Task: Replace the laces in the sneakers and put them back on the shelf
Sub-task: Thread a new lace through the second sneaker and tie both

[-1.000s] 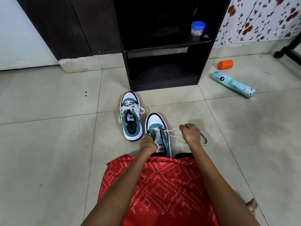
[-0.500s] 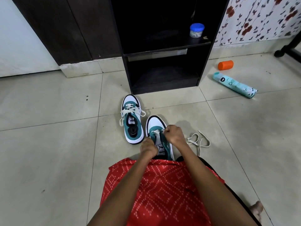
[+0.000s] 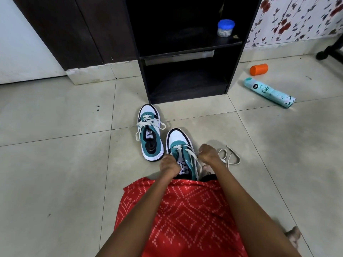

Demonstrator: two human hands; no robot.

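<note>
Head camera: near the black shelf (image 3: pixel 234 52), the left hand (image 3: pixel 169 164) curls onto the near sneaker (image 3: pixel 177 140), pinning it, while the right hand (image 3: pixel 208 154) pinches its white lace (image 3: pixel 193 154), the loose end coiled on the floor (image 3: pixel 55 164) to the right. Best play, I'd say: hold the shoe steady and draw the lace flat and even. The laced far sneaker (image 3: pixel 148 114) shows PUMA on its tongue (image 3: pixel 149 134); the teal spray can (image 3: pixel 269 91), far right, reads "ae".

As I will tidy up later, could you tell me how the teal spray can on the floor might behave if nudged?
The teal spray can lies on its side and looks cylindrical, so a sideways nudge would probably roll it. The floor tiles look smooth, so an endwise push would likely slide it. Its weight cannot be told.
</note>
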